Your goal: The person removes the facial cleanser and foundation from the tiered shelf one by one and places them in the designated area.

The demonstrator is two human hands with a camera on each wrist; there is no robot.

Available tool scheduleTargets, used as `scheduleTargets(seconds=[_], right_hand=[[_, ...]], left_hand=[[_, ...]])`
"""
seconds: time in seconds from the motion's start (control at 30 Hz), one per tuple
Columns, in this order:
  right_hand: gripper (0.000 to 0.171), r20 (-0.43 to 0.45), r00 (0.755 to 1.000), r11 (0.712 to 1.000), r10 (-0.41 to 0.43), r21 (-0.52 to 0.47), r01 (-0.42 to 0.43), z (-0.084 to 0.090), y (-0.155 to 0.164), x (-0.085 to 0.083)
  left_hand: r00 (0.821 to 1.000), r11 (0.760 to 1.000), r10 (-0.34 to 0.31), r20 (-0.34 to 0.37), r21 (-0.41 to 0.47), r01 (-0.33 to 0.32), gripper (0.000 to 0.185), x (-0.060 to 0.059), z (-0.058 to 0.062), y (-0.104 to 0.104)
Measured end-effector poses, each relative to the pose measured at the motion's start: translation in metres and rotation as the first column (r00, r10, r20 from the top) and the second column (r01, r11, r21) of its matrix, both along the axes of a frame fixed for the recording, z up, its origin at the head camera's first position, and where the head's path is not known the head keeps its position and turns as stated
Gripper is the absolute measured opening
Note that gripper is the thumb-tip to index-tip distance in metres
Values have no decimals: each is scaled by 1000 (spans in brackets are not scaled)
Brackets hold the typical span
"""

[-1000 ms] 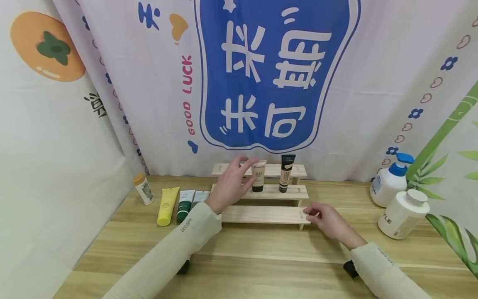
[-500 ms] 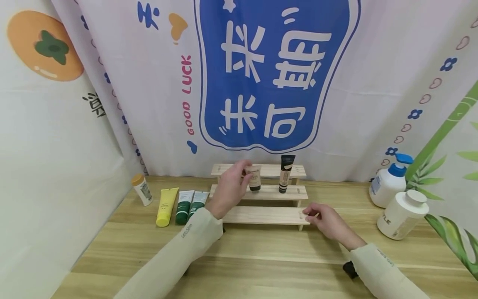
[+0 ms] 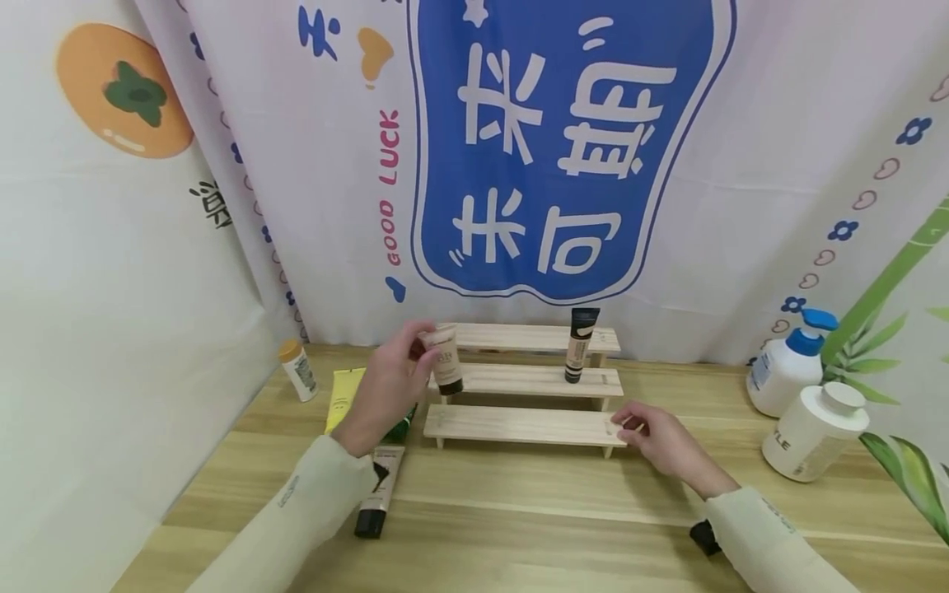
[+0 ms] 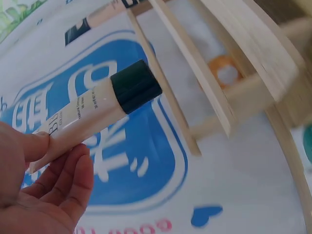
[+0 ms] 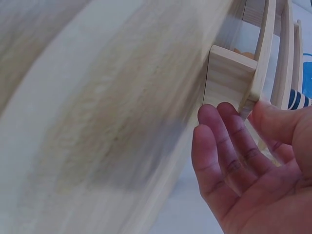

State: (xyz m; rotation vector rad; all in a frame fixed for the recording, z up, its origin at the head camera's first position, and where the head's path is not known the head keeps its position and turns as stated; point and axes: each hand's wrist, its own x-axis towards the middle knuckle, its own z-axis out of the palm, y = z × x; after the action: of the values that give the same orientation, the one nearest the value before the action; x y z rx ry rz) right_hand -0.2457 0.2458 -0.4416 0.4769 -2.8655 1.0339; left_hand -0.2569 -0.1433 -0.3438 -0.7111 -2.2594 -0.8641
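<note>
My left hand [image 3: 385,383] pinches the upper end of a BB cream tube [image 3: 446,362] between thumb and fingers. The tube is pale with a black cap, which points down over the left end of the three-step wooden rack [image 3: 519,424]. In the left wrist view the tube's cap [image 4: 135,87] is away from the shelves. On the middle step, toward the right, a black-and-beige tube [image 3: 581,346] stands upright. My right hand [image 3: 660,436] grips the right end of the lowest step, its thumb at the board's corner in the right wrist view.
Left of the rack lie a yellow tube [image 3: 343,395], a partly hidden green tube [image 3: 400,428] and a beige tube [image 3: 381,494] with a black cap. An orange-capped bottle [image 3: 298,372] stands behind them. At right are a blue-topped pump bottle [image 3: 787,371] and a white bottle [image 3: 811,436].
My left hand has taken hold of the BB cream tube and carried it left from the middle step. The beige tube shows from beside the left sleeve. My right hand stays at the rack.
</note>
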Motion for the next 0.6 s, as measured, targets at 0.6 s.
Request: scheduleTargets(seconds=[0.6], right_hand=[[14,-12,1000,1000,1,10,-1,0,-1,1]], left_hand=[[922,950,241,304,-269,-160,27,39,-15,-99]])
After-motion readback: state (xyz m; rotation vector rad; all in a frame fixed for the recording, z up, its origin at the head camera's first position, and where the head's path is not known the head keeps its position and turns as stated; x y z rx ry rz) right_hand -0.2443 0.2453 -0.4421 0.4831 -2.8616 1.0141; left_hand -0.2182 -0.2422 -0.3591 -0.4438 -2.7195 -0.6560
